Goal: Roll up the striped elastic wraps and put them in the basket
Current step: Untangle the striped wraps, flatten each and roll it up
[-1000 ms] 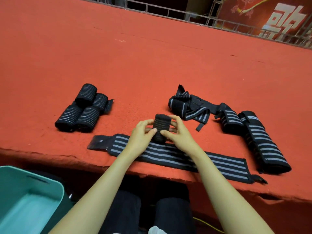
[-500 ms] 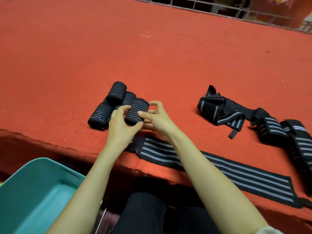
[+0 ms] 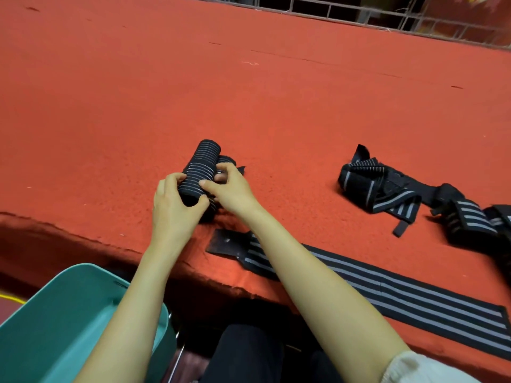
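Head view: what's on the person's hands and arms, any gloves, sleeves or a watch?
No gloves or watch. The left hand and right hand are bare, forearms too. A whitish sleeve cuff shows high on the right arm; none shows on the left.

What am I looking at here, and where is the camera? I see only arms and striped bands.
No machine here: a person works with bare hands. The single camera sits on their head, looking down, so the arms reach in from below. The left hand and right hand both grip a cluster of rolled wraps, fingers curled round them, over the red surface. An unrolled wrap lies flat near the edge; a loose heap of wraps lies further right. A teal basket stands lower left.
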{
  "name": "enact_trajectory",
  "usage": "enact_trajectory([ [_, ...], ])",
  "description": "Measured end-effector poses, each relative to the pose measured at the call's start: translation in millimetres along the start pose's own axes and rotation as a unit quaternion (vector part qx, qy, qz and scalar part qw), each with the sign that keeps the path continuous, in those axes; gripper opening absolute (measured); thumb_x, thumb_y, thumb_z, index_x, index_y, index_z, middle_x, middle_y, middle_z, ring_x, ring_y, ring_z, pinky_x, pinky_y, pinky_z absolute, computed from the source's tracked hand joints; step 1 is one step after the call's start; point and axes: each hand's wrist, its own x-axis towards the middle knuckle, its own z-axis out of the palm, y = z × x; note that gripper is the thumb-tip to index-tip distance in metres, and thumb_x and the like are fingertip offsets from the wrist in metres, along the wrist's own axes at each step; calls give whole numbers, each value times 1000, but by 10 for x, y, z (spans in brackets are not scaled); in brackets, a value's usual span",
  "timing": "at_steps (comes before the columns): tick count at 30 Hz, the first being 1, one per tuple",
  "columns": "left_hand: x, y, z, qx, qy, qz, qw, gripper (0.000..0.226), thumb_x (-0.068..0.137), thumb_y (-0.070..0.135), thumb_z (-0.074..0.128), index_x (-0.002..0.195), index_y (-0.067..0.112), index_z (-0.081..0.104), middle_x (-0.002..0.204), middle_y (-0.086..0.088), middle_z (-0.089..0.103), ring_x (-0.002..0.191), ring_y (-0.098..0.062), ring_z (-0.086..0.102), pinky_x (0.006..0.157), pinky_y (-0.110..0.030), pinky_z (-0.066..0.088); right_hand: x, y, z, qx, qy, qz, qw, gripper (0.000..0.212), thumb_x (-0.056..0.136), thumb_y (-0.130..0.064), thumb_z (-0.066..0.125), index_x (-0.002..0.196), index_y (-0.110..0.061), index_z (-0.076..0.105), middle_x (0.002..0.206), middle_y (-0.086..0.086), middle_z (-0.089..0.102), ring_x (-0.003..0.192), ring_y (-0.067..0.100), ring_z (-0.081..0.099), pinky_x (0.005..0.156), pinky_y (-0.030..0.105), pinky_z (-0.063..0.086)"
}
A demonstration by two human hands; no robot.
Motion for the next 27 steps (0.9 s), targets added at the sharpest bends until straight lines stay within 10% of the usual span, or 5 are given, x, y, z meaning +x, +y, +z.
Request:
enact_trajectory([
  [12,2,-82,-21,7,-22,-18,1000,46,84,21,65,125,10,50,126,-11,50,119,-26,43,101,-34,31,-25,82,-24,-113,1,-81,990,40,88,-25,66,125,-17,54,123,8,54,112,19,53,93,26,39],
  [27,-365,893,819,56,-83,221,970,44,77,28,60,116,7,62,117,-11,56,114,-31,49,102,-44,38,-587,599,-1648,-391,179,-170,887,56,88,-22,61,140,-15,43,135,8,47,131,26,35,110,40,27],
])
